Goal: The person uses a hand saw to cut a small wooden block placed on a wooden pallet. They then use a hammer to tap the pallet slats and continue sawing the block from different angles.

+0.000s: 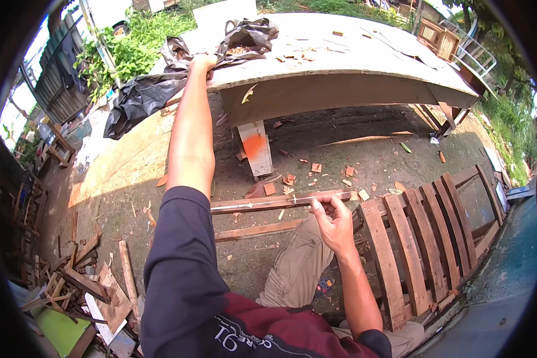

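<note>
My left arm stretches far forward to the near left corner of the white-topped table (340,53). There my left hand (203,63) is closed at a black plastic bag (140,104), gripping its crumpled edge. Part of this bag hangs off the table; its raised mouth (244,37) shows brown bits inside. Closer to me, my right hand (333,222) is held above my knee with thumb and fingers pinched together. A thin pale line runs leftward from the fingertips, but what they hold is too small to name. Behind this hand lies a long wooden beam (262,204).
Slatted wooden pallet (414,250) leans at my right, near a blue-grey surface (507,262). Scrap wood (86,280) is heaped at the lower left. Small wood offcuts (316,167) litter the ground below the table, around its orange-marked leg (255,148).
</note>
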Demonstrator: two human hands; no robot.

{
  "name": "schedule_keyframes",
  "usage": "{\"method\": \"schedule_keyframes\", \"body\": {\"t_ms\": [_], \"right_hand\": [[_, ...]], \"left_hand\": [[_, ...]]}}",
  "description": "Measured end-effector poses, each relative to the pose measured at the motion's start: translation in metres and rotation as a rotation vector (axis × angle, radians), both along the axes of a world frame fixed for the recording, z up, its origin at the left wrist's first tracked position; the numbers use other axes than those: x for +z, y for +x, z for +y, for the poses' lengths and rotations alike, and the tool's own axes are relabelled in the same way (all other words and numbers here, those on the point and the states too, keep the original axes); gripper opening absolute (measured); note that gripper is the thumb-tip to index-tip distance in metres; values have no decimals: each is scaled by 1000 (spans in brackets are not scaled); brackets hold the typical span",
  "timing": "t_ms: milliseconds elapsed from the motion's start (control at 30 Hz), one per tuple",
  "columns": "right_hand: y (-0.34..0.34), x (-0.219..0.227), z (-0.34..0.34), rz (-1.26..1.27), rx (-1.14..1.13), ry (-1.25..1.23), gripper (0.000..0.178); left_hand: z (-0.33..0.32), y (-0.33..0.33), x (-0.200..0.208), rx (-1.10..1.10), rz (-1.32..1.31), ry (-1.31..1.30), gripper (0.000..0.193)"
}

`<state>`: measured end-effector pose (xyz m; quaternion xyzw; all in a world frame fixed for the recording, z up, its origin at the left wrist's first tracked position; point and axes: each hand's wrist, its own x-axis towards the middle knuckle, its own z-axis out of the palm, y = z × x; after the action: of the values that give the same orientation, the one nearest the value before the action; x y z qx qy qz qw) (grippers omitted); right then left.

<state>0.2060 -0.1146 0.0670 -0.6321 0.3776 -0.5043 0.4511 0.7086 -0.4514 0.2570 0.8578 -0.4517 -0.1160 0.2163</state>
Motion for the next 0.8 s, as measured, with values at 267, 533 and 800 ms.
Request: {"method": "schedule_keyframes", "body": {"t_ms": [267, 533, 800], "right_hand": [[-59, -57, 45, -123, -299, 153, 16], [-58, -23, 29, -163, -230, 62, 18], [-101, 34, 2, -202, -295, -29, 36]], "left_hand": [[-6, -19, -14, 252, 458, -656, 60], [142, -100, 31, -276, 713, -1125, 35], [272, -323, -22, -785, 1259, -877, 34]]}}
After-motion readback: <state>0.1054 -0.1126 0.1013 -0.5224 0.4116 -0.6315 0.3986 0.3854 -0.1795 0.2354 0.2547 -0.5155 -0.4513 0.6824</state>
